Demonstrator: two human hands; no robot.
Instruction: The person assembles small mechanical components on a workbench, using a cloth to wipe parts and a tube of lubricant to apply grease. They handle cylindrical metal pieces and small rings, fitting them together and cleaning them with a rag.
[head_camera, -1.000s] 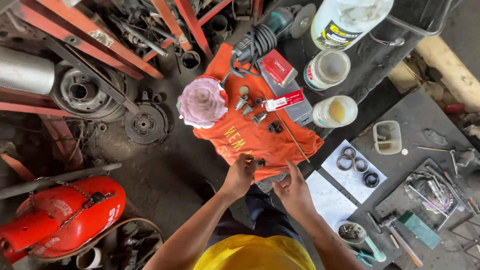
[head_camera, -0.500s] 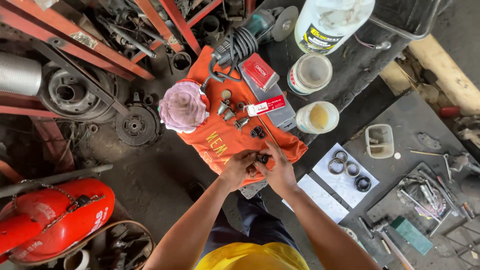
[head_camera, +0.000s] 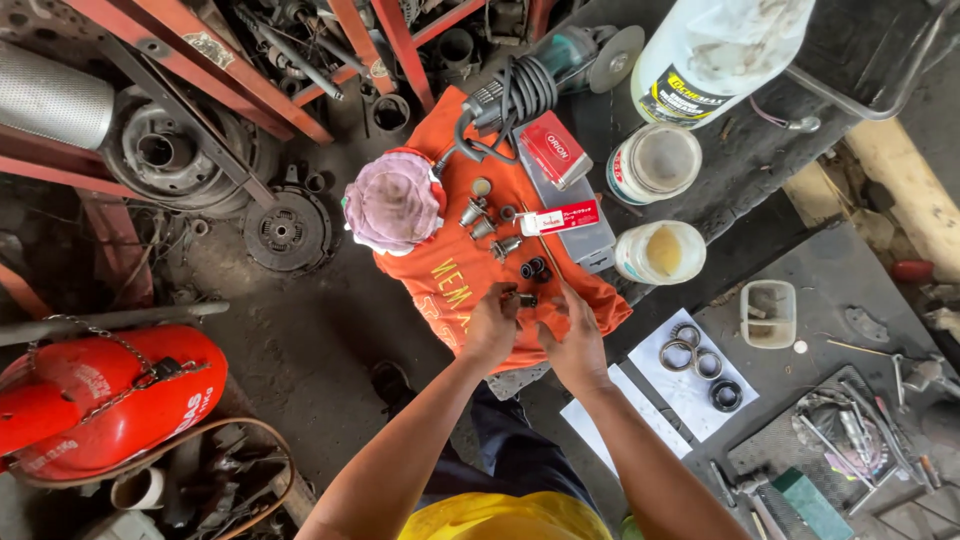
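Small metal parts (head_camera: 523, 297) lie on an orange cloth (head_camera: 470, 280) spread over the table, where the left hand (head_camera: 492, 328) and right hand (head_camera: 572, 345) meet, fingertips apparently pinching one piece, likely fitting it, needing a steady, careful grip.

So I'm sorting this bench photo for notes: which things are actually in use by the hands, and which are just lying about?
In use:
left hand
right hand
small dark metal part at the fingertips
orange cloth under both hands
small metal fittings on the cloth

Lying about:
angle grinder
red gas cylinder
bearing rings on white paper
two open jars
pink rag
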